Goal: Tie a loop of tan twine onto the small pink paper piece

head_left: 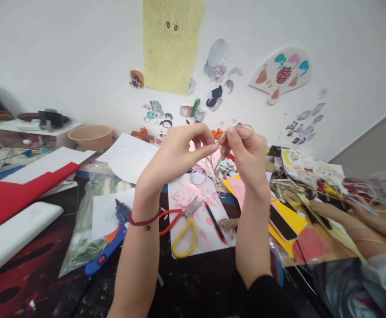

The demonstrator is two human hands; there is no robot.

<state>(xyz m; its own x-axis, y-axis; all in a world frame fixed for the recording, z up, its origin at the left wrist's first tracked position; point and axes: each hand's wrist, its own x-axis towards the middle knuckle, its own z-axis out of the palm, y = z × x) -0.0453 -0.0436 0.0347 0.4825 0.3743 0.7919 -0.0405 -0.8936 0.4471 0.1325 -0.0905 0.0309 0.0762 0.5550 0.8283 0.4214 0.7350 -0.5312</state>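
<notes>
- Head view: the left hand point(191, 148) is raised above the worktop with thumb and forefinger pinched together on a thin strand of twine point(247, 127); a dark red cord bracelet point(146, 223) circles that wrist.
- The right hand point(247, 150) is raised just beside it, fingers curled and gripping the same strand, which bends in a loop over the back of the fingers and hangs down between the hands.
- Below them, a white paper sheet point(212, 245) bears pink flower cut-outs point(181, 198), scissors point(189, 213) with one red and one yellow handle, their blades parted, a black pencil point(215, 222) with a red end, and a bundle of twine point(229, 224) near the right forearm.
- A ring-shaped roll point(205, 180) sits at the sheet's far edge.
- Left of the left forearm, a blue glue gun point(111, 247) lies beside a clear plastic bag point(80, 238).
- Right of the right forearm, a black smartphone point(282, 222) rests on yellow paper point(294, 215).
- At the far right, another person's forearm point(361, 234) reaches over the table.
</notes>
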